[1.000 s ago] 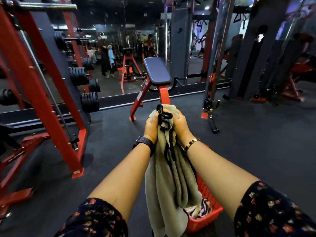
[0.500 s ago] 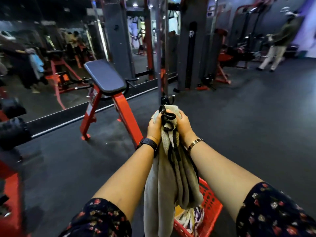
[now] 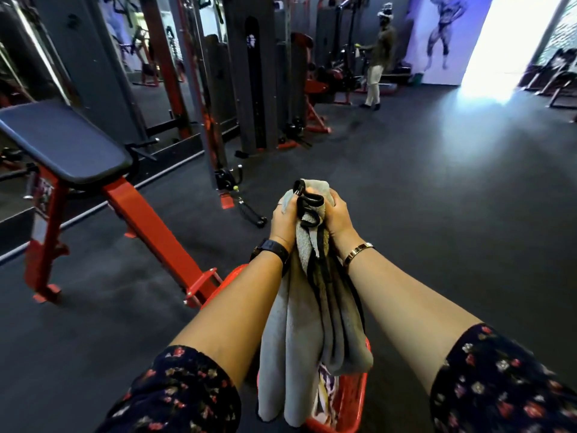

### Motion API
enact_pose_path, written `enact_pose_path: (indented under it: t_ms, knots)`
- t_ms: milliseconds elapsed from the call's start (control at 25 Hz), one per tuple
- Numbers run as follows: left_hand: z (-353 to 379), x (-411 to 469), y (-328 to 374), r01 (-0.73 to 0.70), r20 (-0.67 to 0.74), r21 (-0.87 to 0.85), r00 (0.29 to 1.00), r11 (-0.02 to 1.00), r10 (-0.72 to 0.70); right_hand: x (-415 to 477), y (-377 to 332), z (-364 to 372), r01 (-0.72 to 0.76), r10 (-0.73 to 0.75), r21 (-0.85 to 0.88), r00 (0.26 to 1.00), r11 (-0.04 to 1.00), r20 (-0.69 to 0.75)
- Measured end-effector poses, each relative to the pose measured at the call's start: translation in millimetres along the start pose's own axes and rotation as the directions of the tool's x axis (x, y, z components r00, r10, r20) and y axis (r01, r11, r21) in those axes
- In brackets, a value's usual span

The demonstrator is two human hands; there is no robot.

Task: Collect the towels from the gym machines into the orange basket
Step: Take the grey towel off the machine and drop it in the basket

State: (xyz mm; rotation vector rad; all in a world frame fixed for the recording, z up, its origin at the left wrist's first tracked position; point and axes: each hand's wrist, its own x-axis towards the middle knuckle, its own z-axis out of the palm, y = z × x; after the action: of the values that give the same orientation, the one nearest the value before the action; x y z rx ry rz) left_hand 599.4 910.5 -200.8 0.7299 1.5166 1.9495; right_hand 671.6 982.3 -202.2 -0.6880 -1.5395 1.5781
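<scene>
A grey towel (image 3: 299, 345) hangs from both my hands in the lower middle of the view. My left hand (image 3: 284, 220) and my right hand (image 3: 337, 217) grip its bunched top together with black handle straps (image 3: 307, 204). The orange basket (image 3: 349, 401) hangs below, mostly hidden behind the towel and my arms. A patterned cloth (image 3: 326, 389) shows inside the basket.
A red-framed bench with a dark pad (image 3: 65, 148) stands close on the left, its foot (image 3: 203, 285) near the basket. Cable machines (image 3: 249, 82) line the mirrored wall behind. A cable handle (image 3: 249, 212) lies on the floor. A person (image 3: 379, 57) stands far back.
The view has swung to the right: the bench slid to the left and the far person and bright doorway came into sight. Both hands keep the same hold on the towel and straps.
</scene>
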Motion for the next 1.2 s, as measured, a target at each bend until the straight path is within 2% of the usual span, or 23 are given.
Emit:
enact_pose_path:
  t_ms: [480, 760, 1200]
  knots:
    - [57.9, 79.6, -58.9, 0.114, 0.011, 0.035, 0.993, 0.993, -0.114, 81.2, 34.6, -53.2, -0.103, 0.101, -0.028, 0.992, 0.994, -0.070]
    - [58.4, 106.0, -105.6, 0.255, -0.024, 0.083, 0.967, 0.963, -0.254, 100.1, 81.2, -60.4, -0.175, 0.176, 0.014, 0.977, 0.984, -0.119]
    - [51.8, 151.4, -185.3, 0.379, 0.025, 0.100, 0.923, 0.920, -0.383, 138.7, 174.3, -69.3, -0.317, 0.300, -0.015, 0.912, 0.948, -0.279]
